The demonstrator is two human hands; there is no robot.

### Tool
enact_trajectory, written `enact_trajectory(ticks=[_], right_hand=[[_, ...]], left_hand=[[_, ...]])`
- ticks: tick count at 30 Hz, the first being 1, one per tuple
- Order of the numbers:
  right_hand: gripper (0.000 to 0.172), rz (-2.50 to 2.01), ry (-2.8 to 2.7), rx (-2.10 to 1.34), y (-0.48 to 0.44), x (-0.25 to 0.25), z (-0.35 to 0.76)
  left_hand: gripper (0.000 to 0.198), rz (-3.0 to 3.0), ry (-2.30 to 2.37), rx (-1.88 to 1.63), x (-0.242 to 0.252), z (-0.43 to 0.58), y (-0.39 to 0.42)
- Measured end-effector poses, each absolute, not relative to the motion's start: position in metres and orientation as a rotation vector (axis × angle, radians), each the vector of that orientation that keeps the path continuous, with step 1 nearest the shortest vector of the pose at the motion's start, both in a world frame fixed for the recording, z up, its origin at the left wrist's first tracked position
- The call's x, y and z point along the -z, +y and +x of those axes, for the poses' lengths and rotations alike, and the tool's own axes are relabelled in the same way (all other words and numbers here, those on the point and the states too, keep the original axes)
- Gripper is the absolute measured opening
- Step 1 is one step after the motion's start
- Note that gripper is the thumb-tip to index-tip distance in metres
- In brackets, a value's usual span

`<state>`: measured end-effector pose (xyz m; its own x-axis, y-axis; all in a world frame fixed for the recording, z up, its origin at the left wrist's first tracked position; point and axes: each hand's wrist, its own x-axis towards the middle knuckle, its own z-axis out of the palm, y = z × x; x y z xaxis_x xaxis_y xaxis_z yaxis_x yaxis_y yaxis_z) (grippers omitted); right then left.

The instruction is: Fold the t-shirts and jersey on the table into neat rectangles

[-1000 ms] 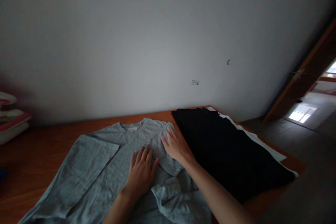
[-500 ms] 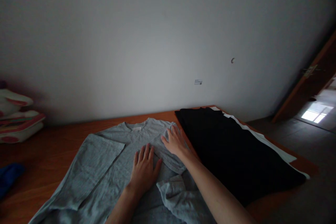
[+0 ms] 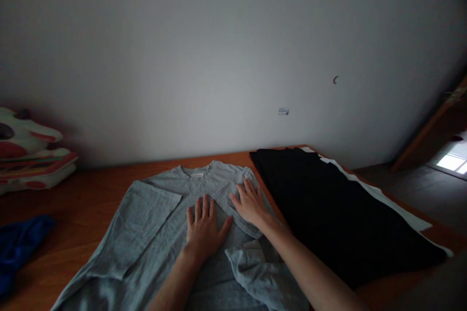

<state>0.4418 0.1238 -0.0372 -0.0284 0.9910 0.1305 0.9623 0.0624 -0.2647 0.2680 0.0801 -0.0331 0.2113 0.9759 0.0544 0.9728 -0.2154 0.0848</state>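
Fabric is judged soft, light and limp: grey T-shirt (image 3: pixel 153 218) is spread on the wooden table (image 3: pixel 80 189), collar toward the wall, one side folded inward. Left hand (image 3: pixel 206 228) is laid flat on the chest area, fingers spread, nothing gripped. Right hand (image 3: pixel 251 203) is pressed open on the folded part, also gripping nothing. Hold is best taken at a seam or folded edge. The hem looks bunched, though the light is dim. Black garment (image 3: pixel 328 204) is laid just beside it.
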Motion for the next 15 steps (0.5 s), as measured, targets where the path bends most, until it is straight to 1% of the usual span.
enact_trajectory(ticks=[2,5,9,12,15], right_hand=[[0.068,-1.982,-2.077,-0.191,0.117,0.039,0.441],[0.072,-2.004,-2.095,-0.230,0.113,0.039,0.441],[0.073,-2.016,-2.089,-0.248,0.113,0.037,0.441],[0.072,-2.018,-2.089,-0.254,0.112,0.035,0.441],[0.072,-2.020,-2.095,-0.270,0.111,0.034,0.441]], left_hand=[[0.086,2.436,1.942,-0.177,0.030,0.267,0.080],[0.075,2.442,1.971,-0.282,0.020,0.260,0.081],[0.063,2.377,2.199,-0.412,0.009,0.227,0.094],[0.063,2.208,2.378,-0.308,0.016,0.184,0.107],[0.061,2.208,2.360,-0.114,0.031,0.135,0.113]])
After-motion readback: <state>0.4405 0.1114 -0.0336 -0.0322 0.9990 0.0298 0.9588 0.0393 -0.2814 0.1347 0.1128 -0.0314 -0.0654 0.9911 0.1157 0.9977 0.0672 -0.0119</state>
